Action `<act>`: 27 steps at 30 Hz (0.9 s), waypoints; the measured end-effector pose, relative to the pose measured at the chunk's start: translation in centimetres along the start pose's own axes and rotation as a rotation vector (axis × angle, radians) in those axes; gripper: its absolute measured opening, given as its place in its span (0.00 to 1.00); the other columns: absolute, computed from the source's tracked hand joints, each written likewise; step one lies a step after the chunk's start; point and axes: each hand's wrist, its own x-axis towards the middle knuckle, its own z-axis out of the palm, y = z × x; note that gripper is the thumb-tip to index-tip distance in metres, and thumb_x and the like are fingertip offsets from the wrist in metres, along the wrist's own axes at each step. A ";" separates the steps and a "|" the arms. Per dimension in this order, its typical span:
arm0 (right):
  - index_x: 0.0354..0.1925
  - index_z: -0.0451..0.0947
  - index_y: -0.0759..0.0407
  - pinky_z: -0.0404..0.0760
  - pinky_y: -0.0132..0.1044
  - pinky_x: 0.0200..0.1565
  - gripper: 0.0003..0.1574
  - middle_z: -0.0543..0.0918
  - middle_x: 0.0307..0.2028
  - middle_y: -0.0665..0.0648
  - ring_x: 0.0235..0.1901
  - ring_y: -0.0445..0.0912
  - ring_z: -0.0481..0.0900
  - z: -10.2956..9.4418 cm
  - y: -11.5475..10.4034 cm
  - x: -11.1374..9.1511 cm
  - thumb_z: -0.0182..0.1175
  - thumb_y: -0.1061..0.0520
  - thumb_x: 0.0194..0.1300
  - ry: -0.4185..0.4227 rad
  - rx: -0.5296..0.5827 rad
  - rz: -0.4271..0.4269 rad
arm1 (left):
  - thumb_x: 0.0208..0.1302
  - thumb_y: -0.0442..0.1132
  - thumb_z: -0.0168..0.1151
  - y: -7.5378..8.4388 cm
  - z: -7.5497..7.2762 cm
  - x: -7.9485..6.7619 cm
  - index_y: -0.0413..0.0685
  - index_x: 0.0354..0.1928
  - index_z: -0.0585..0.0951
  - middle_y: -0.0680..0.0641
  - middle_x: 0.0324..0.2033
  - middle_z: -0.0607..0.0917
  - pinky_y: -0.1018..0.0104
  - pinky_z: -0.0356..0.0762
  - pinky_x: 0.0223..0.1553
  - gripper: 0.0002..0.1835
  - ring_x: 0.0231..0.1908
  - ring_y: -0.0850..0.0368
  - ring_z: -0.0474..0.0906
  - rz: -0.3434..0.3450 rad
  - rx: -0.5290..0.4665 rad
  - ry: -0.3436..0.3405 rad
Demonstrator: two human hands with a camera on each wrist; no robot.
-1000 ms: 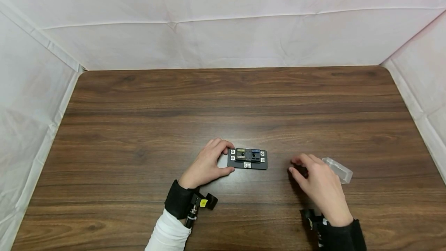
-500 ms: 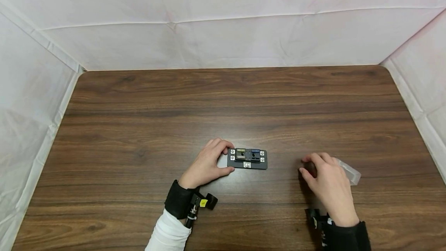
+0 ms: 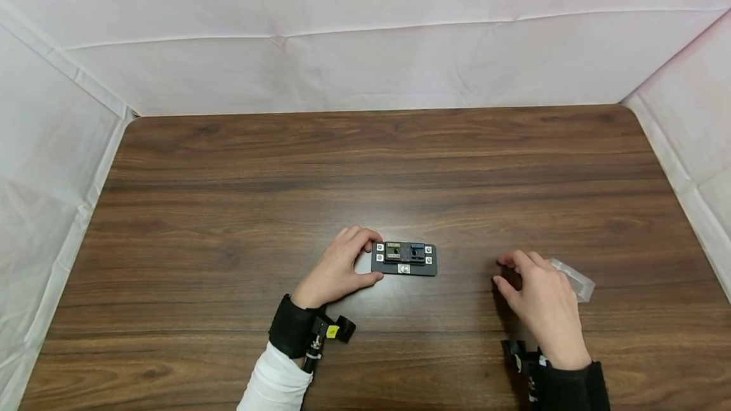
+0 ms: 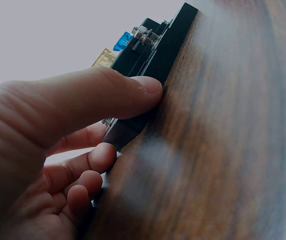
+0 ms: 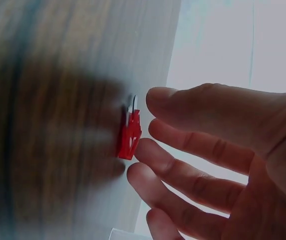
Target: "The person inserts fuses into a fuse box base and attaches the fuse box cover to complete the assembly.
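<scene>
My left hand [image 3: 344,265] grips the left end of a black fuse block [image 3: 419,271], thumb on the near edge and fingers at the far edge. The block lies on the table. In the left wrist view a blue blade fuse [image 4: 123,41] and a yellowish one [image 4: 104,58] sit on it. My right hand [image 3: 539,300] hovers low at the right, fingers loosely bent and apart. Close to its fingertips, a red blade fuse [image 5: 130,134] shows at the tabletop in the right wrist view. A clear plastic cover [image 3: 578,283] lies beside that hand, partly hidden by it.
Everything rests on a brown wood-grain table [image 3: 257,176]. White cloth walls [image 3: 365,75] stand along its back and both sides. Black wrist straps with small cameras [image 3: 344,328] project beside each hand.
My right hand has moved to the right, and the clear cover has shifted right along with it. The left hand and the fuse block have stayed in place.
</scene>
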 end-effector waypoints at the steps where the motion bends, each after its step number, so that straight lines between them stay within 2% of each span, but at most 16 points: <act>1: 0.35 0.77 0.59 0.72 0.47 0.23 0.14 0.81 0.31 0.62 0.24 0.53 0.76 0.0 0.0 0.0 0.68 0.59 0.47 -0.003 0.001 0.001 | 0.45 0.40 0.71 0.0 0.0 0.0 0.47 0.45 0.73 0.49 0.33 0.71 0.59 0.64 0.40 0.24 0.37 0.56 0.63 0.000 -0.001 -0.001; 7: 0.35 0.76 0.59 0.73 0.47 0.25 0.15 0.80 0.29 0.60 0.25 0.52 0.76 -0.3 0.1 -0.1 0.68 0.59 0.46 -0.031 -0.002 0.011 | 0.45 0.41 0.71 -0.1 0.0 0.1 0.48 0.46 0.73 0.49 0.33 0.72 0.58 0.65 0.40 0.24 0.37 0.56 0.63 -0.001 0.003 -0.002; 15: 0.35 0.75 0.57 0.70 0.41 0.22 0.13 0.78 0.28 0.55 0.25 0.48 0.75 -0.4 0.0 -0.1 0.66 0.58 0.50 -0.120 0.021 0.077 | 0.45 0.40 0.71 -0.1 -0.1 0.1 0.48 0.45 0.73 0.49 0.33 0.71 0.58 0.65 0.40 0.24 0.37 0.56 0.63 -0.002 0.005 0.000; 22: 0.34 0.75 0.57 0.69 0.41 0.22 0.11 0.78 0.28 0.55 0.25 0.47 0.74 -0.4 -0.1 0.1 0.66 0.58 0.52 -0.156 0.035 0.090 | 0.45 0.40 0.71 -0.2 -0.2 0.0 0.48 0.45 0.73 0.49 0.32 0.71 0.59 0.64 0.40 0.24 0.37 0.55 0.63 -0.003 0.006 -0.001; 27: 0.33 0.75 0.57 0.69 0.41 0.22 0.11 0.78 0.28 0.55 0.24 0.47 0.75 -0.3 -0.1 0.1 0.66 0.59 0.50 -0.146 0.048 0.076 | 0.45 0.41 0.71 -0.2 -0.1 0.0 0.48 0.46 0.73 0.49 0.33 0.71 0.59 0.65 0.40 0.24 0.37 0.56 0.63 -0.004 0.008 0.000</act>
